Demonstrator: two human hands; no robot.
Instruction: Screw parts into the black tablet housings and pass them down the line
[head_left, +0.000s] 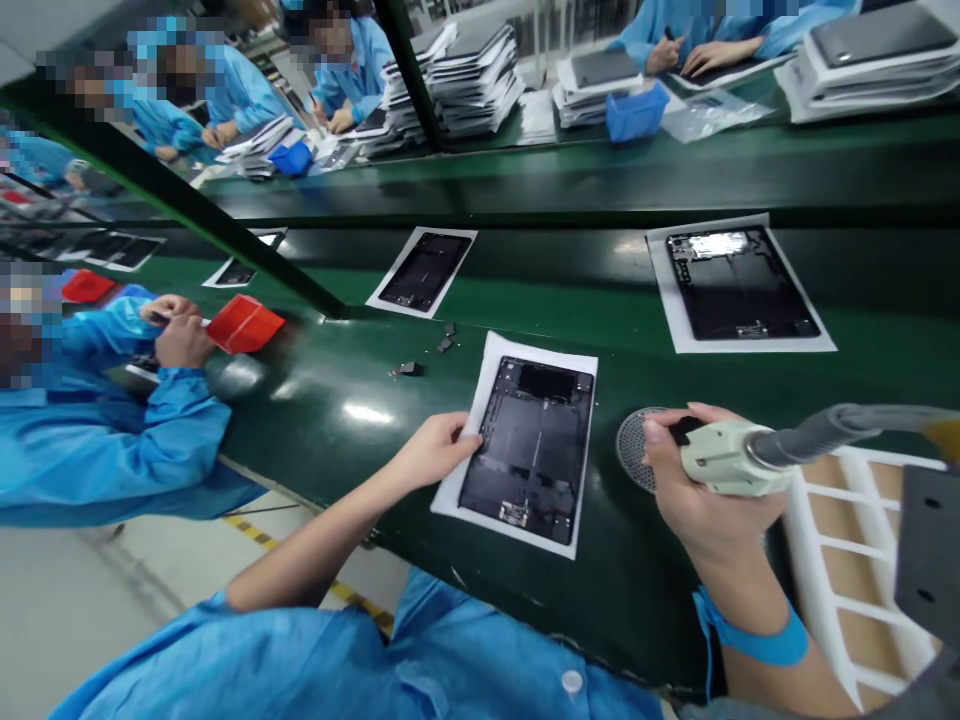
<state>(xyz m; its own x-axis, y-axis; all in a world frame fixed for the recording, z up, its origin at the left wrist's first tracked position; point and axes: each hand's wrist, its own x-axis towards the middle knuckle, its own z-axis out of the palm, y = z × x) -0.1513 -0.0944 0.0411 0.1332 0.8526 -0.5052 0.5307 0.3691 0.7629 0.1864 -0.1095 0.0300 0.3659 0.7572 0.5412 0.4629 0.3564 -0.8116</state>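
Note:
A black tablet back housing with its inner frame exposed lies on a white paper sheet on the green conveyor belt. My left hand rests at the housing's left edge, with its fingertips on the sheet and holding nothing. My right hand is wrapped around the pale green body of an electric screwdriver, which trails a grey cable to the right. Beside that hand lies a round perforated metal disc, partly hidden by my fingers.
Several small dark parts lie on the belt above the sheet. More black housings on white sheets sit further along. A co-worker's blue sleeve and a red tray are at left. A white rack stands at lower right.

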